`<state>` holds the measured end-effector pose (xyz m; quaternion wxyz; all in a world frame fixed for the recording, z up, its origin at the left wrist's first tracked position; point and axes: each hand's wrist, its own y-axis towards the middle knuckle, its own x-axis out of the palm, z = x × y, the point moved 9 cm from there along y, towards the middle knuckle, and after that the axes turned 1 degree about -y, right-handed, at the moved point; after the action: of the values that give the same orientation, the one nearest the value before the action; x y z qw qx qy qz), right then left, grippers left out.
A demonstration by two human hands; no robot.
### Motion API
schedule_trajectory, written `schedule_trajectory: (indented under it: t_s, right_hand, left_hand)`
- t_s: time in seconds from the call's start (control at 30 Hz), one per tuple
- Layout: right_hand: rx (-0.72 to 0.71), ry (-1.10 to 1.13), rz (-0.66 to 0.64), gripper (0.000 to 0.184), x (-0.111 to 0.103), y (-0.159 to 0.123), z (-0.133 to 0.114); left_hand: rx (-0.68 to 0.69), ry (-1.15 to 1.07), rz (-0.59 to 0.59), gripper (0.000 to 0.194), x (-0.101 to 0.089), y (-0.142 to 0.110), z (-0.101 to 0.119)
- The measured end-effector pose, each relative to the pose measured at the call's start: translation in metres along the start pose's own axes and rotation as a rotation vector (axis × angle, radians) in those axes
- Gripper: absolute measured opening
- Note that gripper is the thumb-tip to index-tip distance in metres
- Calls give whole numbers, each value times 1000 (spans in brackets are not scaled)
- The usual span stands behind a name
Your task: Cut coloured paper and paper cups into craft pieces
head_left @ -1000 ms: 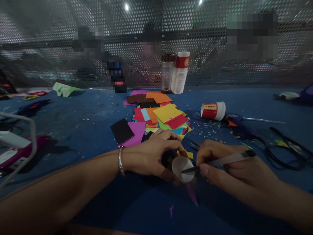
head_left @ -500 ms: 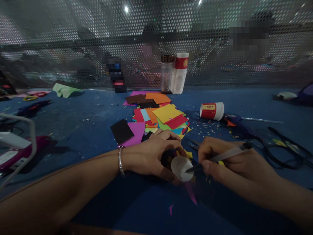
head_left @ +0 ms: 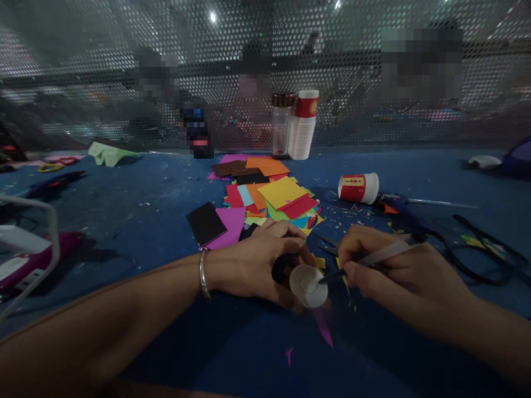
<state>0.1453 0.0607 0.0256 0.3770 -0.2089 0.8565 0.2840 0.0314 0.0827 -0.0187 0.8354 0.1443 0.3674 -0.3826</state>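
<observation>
Your left hand, half curled, holds the white cup; your right hand pinches the pen. Cup likely light, easily dented: hold its side loosely.

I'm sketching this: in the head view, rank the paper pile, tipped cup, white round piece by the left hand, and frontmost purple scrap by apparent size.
1. Paper pile
2. White round piece and tipped cup: too alike to rank; the round piece is nearer the camera
3. Purple scrap
</observation>
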Motion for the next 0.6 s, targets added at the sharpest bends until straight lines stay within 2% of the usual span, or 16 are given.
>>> schedule_trajectory:
  t_s: [0.23,0.6]
  right_hand:
    - [-25,-19,43,18,-1,2,-2]
    - [-16,-13,32,13,3,2,-6]
  left_hand:
    - [-8,0,-4,57,0,0,-1]
    - [-11,-4,-12,57,1,1,-1]
